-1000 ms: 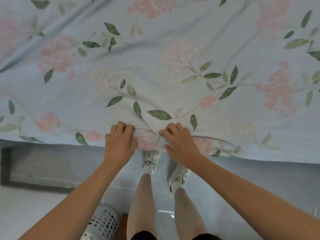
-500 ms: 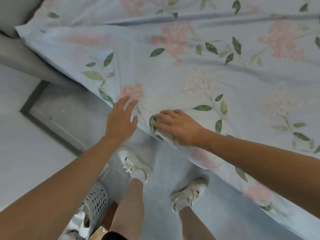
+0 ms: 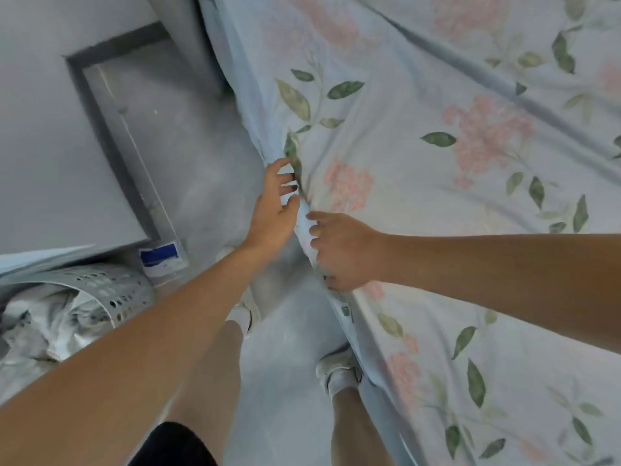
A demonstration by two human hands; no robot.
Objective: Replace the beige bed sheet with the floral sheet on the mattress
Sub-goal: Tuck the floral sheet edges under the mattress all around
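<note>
Room: grey tiled floor (image 3: 188,169) beside the bed, seen from above; the person stands at the bed's near edge, white shoes on the floor.
Floral sheet: the floral sheet (image 3: 437,196) is spread across the bed's top and hangs over its near edge; long creases run across it.
Mattress: fully hidden under the sheet, so I cannot tell how well the corners are fitted.
Left hand: the left hand (image 3: 274,210) is at the bed's near edge, fingers (image 3: 285,179) spread and loosely extended, touching the hanging fold, gripping nothing that shows.
Right hand: the right hand (image 3: 339,250) lies just beside it, its fingers curled round a bunched fold of sheet at the same edge.
Beige sheet: not on the bed; crumpled pale cloth in the laundry basket (image 3: 111,290) on the floor may be it, though motion blur leaves that unsure.
Progress: judged late, as the swap looks done.
Left: tucking or pulling this edge taut, smoothing creases.
</note>
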